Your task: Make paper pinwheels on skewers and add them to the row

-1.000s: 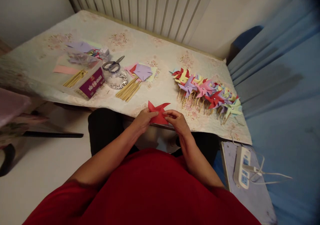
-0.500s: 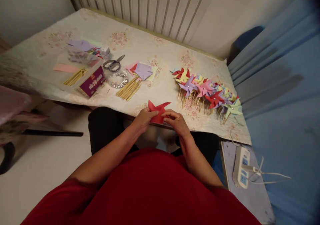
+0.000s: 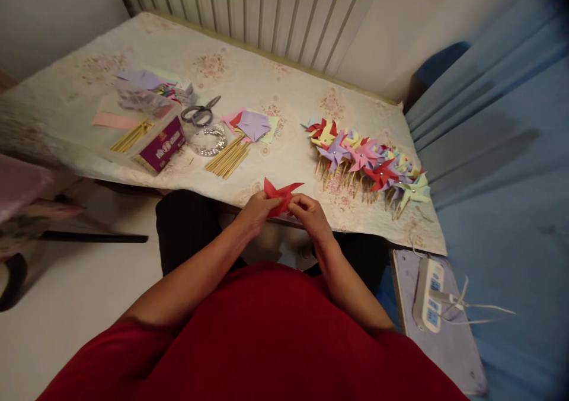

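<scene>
Between my hands, just over the table's front edge, is a red paper pinwheel point(image 3: 281, 194) with pointed blades folded in. My left hand point(image 3: 259, 207) pinches it from the left, thumb lying near its middle. On its right side my right hand point(image 3: 306, 209) has thumb and fingertips pressed together on a lower part of the paper. Beyond them lie a bundle of thin wooden sticks point(image 3: 227, 158) and a small pile of cut paper squares point(image 3: 253, 126). To the right, finished pinwheels point(image 3: 362, 155) on sticks lie in overlapping rows.
At the left stands a clear plastic box point(image 3: 160, 146) with a purple label. Beside it are scissors point(image 3: 198, 113) and a round clear dish point(image 3: 208, 140) of shiny small pieces. A power strip point(image 3: 429, 296) with cords rests on a low stand at the right.
My right hand has folded the lower right part of the red paper inward, and its fingers have closed up more. My left hand keeps its grip in nearly the same place.
</scene>
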